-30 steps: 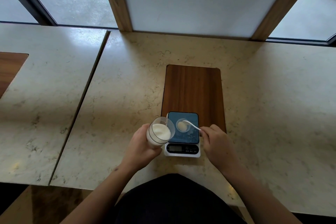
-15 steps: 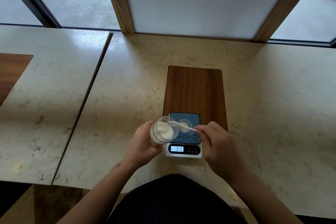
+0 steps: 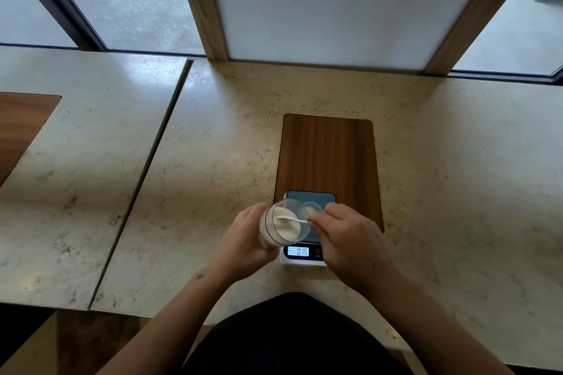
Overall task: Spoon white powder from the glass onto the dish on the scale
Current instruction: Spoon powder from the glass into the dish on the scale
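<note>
My left hand [image 3: 243, 237] grips a clear glass [image 3: 281, 224] of white powder, tilted with its mouth toward the right, over the left edge of the scale [image 3: 303, 256]. My right hand [image 3: 347, 240] pinches a small white spoon [image 3: 291, 218] whose bowl reaches into the glass and rests on the powder. On the scale's blue platform sits a small clear dish [image 3: 312, 209] with a little white powder in it, partly hidden behind the glass rim and my right fingers. The scale's lit display reads 015.
The scale stands at the near end of a dark wooden inlay [image 3: 327, 155] set in the marble counter [image 3: 213, 161]. A seam [image 3: 146, 179] splits the counter from a second slab on the left. Window frames and a white panel line the far edge.
The spoon has moved left from over the dish into the glass. The glass has tilted further toward the right. The display has lit up and shows 015.
</note>
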